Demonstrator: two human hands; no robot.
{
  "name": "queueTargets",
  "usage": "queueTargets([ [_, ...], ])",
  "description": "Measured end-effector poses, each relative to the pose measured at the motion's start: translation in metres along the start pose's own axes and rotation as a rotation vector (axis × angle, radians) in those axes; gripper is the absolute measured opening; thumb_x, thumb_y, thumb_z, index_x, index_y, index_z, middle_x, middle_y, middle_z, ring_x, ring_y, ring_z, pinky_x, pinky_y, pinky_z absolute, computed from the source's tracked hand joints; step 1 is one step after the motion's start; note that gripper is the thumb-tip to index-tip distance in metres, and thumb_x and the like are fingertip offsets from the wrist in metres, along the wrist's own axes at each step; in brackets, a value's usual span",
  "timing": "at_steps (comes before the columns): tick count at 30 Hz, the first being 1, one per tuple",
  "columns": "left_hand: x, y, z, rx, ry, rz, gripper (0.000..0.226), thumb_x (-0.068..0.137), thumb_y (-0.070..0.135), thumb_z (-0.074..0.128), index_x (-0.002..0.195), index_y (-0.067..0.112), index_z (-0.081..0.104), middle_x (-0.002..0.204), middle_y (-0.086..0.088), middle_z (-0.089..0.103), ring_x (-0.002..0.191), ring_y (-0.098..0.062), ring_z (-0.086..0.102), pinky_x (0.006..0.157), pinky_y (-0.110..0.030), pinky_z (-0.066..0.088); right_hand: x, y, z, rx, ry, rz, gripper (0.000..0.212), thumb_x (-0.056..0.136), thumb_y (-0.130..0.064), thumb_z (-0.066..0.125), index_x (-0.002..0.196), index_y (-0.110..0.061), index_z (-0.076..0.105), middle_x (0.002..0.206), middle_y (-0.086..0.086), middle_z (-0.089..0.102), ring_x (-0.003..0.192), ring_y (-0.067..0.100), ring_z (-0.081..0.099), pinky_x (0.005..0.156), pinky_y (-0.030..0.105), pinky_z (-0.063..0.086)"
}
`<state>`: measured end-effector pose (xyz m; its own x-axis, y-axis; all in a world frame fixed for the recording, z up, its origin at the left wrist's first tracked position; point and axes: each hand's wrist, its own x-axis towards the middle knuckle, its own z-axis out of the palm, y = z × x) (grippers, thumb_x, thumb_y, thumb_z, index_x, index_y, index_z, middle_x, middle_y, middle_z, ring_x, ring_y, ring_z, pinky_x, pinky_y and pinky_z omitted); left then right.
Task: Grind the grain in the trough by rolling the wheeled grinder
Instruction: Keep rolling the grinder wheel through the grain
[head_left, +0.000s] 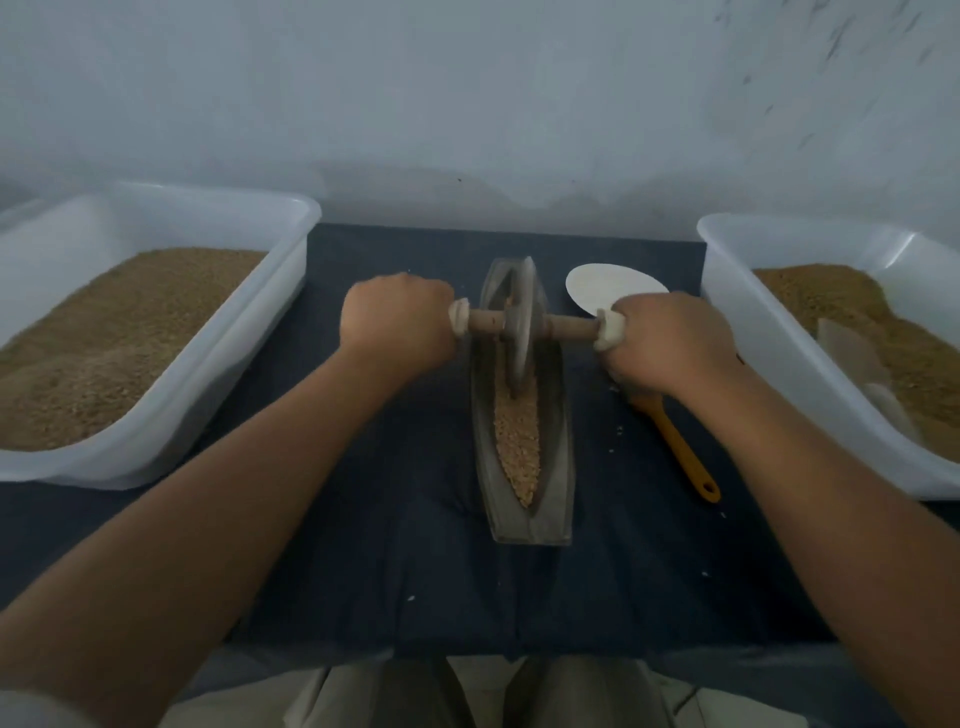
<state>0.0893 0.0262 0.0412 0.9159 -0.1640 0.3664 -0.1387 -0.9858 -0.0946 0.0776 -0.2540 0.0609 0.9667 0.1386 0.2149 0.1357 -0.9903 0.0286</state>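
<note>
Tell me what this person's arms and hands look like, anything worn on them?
The left forearm and right forearm are bare. No gloves on the left hand or right hand, and no watch, bracelet or ring shows. A pale grey sleeve edge seems to start high on the left arm, at the picture's lower left corner.

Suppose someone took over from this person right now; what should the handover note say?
Left hand grips the left end of the grinder's axle, right hand the right end.
Wheel stands in the far half of the trough.
Grain in the near half looks coarse, barely ground.
Left to do: roll the wheel toward you over it, likely repeatedly.
A spatula lies right of the trough.
</note>
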Motion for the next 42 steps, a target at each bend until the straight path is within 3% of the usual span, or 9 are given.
queueTargets([
  [3, 0.016, 0.0, -0.007, -0.031, -0.034, -0.01, 0.033, 0.089, 0.047, 0.057, 0.068, 0.023, 0.049, 0.075, 0.002, 0.062, 0.069, -0.029, 0.06, 0.064, -0.033, 0.042, 0.012, -0.008, -0.008, 0.006, 0.064, -0.067, 0.03, 0.089, -0.031, 0.056, 0.065, -0.019, 0.043, 0.059, 0.002, 0.052, 0.052, 0.022, 0.049, 0.053, 0.034, 0.047],
  [7, -0.046, -0.004, -0.009, -0.016, 0.006, 0.054, 0.031, 0.084, 0.043, 0.059, 0.064, 0.027, 0.042, 0.06, 0.009, 0.05, 0.051, -0.016, 0.046, 0.051, -0.026, 0.03, -0.012, 0.01, -0.025, 0.072, -0.37, -0.087, 0.025, 0.068, -0.054, 0.062, 0.069, -0.029, 0.064, 0.065, -0.004, 0.065, 0.061, 0.012, 0.062, 0.056, 0.035, 0.053],
  [10, -0.088, -0.011, -0.013, 0.003, 0.106, 0.108, 0.055, 0.075, 0.046, 0.074, 0.061, 0.033, 0.023, 0.05, 0.013, 0.033, 0.04, -0.007, 0.026, 0.049, -0.019, 0.014, -0.042, 0.016, -0.035, 0.198, -0.478, -0.197, 0.038, 0.051, -0.07, 0.052, 0.083, -0.052, 0.064, 0.072, -0.025, 0.067, 0.065, -0.002, 0.064, 0.053, 0.032, 0.047],
  [19, 0.018, -0.005, 0.007, -0.033, -0.028, -0.011, 0.034, 0.084, 0.051, 0.053, 0.064, 0.024, 0.051, 0.065, 0.005, 0.055, 0.054, -0.02, 0.048, 0.057, -0.03, 0.039, 0.032, 0.006, -0.003, -0.047, -0.094, -0.055, 0.024, 0.085, -0.045, 0.054, 0.071, -0.025, 0.053, 0.07, -0.002, 0.061, 0.06, 0.017, 0.053, 0.053, 0.031, 0.042],
  [24, -0.013, -0.005, -0.004, -0.001, -0.028, 0.041, 0.03, 0.088, 0.045, 0.053, 0.065, 0.026, 0.051, 0.063, 0.008, 0.053, 0.053, -0.016, 0.047, 0.052, -0.027, 0.032, 0.011, 0.01, -0.011, -0.016, -0.319, -0.056, 0.019, 0.078, -0.042, 0.06, 0.07, -0.025, 0.06, 0.066, -0.003, 0.063, 0.061, 0.017, 0.061, 0.054, 0.032, 0.045],
  [29, -0.084, -0.012, -0.016, -0.036, 0.238, 0.182, 0.035, 0.084, 0.054, 0.041, 0.061, 0.031, 0.03, 0.048, 0.013, 0.029, 0.038, -0.007, 0.023, 0.049, -0.017, 0.014, -0.047, 0.018, -0.029, 0.164, -0.54, -0.139, 0.022, 0.062, -0.058, 0.062, 0.082, -0.049, 0.064, 0.069, -0.022, 0.066, 0.061, -0.001, 0.063, 0.051, 0.029, 0.042],
  [32, -0.061, -0.01, 0.0, 0.006, 0.117, 0.119, 0.034, 0.084, 0.052, 0.041, 0.061, 0.028, 0.038, 0.051, 0.011, 0.039, 0.041, -0.011, 0.035, 0.047, -0.02, 0.021, -0.031, 0.014, -0.014, 0.05, -0.251, -0.101, 0.034, 0.07, -0.061, 0.053, 0.065, -0.029, 0.061, 0.057, -0.005, 0.06, 0.053, 0.01, 0.058, 0.049, 0.03, 0.038],
  [36, 0.011, -0.007, 0.009, -0.053, -0.046, -0.019, 0.028, 0.084, 0.046, 0.054, 0.067, 0.023, 0.052, 0.067, 0.006, 0.056, 0.057, -0.019, 0.052, 0.056, -0.029, 0.038, 0.012, 0.0, 0.003, -0.034, 0.155, -0.088, 0.031, 0.08, -0.034, 0.066, 0.062, -0.022, 0.043, 0.055, -0.007, 0.045, 0.048, 0.012, 0.039, 0.047, 0.026, 0.031],
  [42, -0.021, -0.004, -0.004, 0.001, 0.007, 0.052, 0.033, 0.09, 0.045, 0.053, 0.065, 0.025, 0.049, 0.061, 0.008, 0.051, 0.052, -0.017, 0.048, 0.053, -0.027, 0.035, 0.002, 0.011, -0.01, 0.022, -0.281, -0.074, 0.018, 0.081, -0.041, 0.064, 0.073, -0.026, 0.06, 0.069, -0.004, 0.063, 0.063, 0.015, 0.06, 0.055, 0.033, 0.049],
])
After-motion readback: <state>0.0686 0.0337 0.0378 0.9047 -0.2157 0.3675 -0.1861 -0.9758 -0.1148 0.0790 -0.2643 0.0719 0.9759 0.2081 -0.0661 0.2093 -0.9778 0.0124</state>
